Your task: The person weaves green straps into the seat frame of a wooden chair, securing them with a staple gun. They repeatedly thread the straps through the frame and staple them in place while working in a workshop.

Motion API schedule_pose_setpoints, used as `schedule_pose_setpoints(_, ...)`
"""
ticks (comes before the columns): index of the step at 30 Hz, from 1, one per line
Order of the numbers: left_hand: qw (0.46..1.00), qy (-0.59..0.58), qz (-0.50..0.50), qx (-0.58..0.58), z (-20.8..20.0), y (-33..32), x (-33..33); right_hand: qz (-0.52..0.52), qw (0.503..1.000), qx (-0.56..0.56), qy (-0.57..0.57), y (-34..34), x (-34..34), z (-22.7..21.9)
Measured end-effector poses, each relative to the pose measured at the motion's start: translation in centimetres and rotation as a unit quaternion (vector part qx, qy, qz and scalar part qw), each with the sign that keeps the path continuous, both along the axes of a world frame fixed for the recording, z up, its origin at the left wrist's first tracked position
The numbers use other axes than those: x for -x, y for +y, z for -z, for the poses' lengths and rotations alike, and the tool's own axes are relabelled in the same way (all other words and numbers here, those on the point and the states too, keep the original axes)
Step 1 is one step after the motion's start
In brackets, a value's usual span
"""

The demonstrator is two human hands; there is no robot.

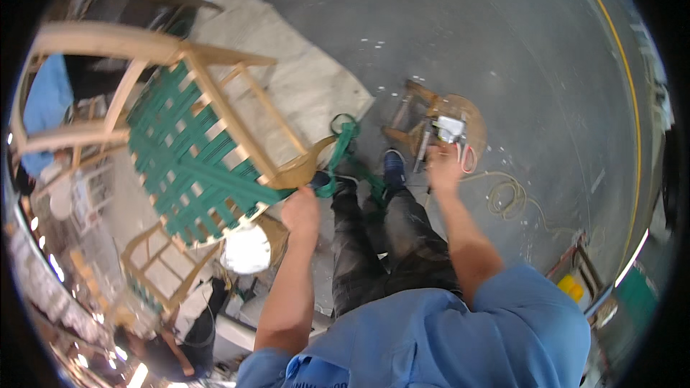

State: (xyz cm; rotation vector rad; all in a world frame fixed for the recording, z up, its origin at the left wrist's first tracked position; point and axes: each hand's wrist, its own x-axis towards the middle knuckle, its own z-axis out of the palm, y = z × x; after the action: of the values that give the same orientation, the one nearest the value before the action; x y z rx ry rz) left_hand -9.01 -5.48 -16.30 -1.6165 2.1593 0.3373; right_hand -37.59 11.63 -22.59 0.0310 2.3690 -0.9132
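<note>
Head view: the person's left hand (pixel 300 212) is closed on a long green fabric webbing strap (pixel 346 134) at the front corner of a pale wooden chair frame (pixel 228 116). The chair lies to the person's left, its seat (pixel 183 165) of woven green bands. Right hand (pixel 443 170) reaches over a low brown wooden stool (pixel 471 111), beside a white boxy object (pixel 451 128); grip cannot be determined.

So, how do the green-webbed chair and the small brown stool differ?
The green-webbed chair has a pale frame; the small brown stool is darker. The chair's seat is woven webbing; the stool's looks solid. The chair is beside the left hand, the stool beside the right hand. Both look wooden.
</note>
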Motion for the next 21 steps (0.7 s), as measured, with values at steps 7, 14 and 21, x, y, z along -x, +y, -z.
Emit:
schedule_pose_setpoints(7, 0.996, 0.001, -0.073, -0.056, -2.2, -1.2, 2.5, -0.150, 0.949, -0.260, 0.093, 3.0, 4.9, 4.9)
schedule_pose_setpoints(14, 0.988, 0.025, -0.148, -0.044, -1.6, -1.0, 2.0, -0.103, 0.952, -0.265, 0.109, 1.7, 4.3, 5.5)
schedule_pose_setpoints(21, 0.982, 0.064, -0.147, -0.100, -3.0, -1.6, 2.0, -0.109, 0.976, 0.014, 0.186, 2.6, 3.8, 0.3)
